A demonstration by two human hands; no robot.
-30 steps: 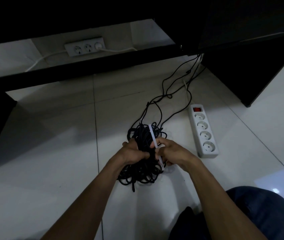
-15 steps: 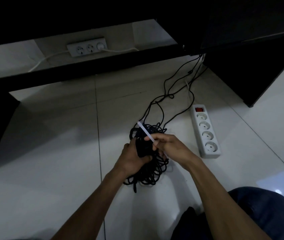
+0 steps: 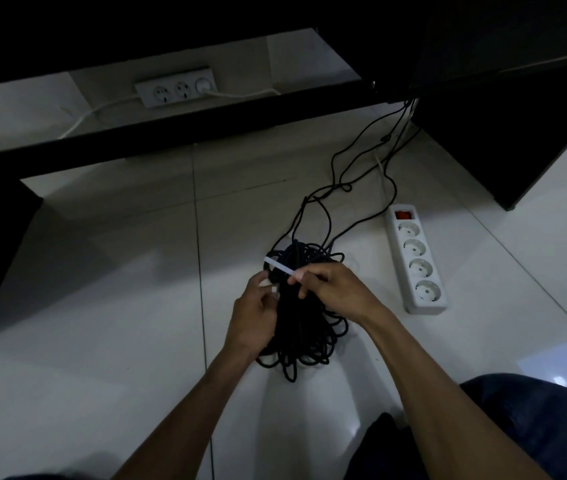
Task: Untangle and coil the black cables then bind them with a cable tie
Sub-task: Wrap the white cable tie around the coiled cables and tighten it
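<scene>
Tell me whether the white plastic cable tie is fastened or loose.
Loose: the white plastic cable tie has a free end jutting left of the right hand pinching it, above the black cable coil.

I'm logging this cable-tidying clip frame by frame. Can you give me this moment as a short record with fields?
setting: white tiled floor beneath dark furniture
cables: black cable bundle coiled on the floor, loose strands trailing away toward the furniture
tie: white cable tie across the bundle's top, not visibly closed
right hand: pinches the tie
left hand: curled at the bundle's left side; its grip is unclear
nearby: white power strip right of the bundle, nothing plugged in
</scene>
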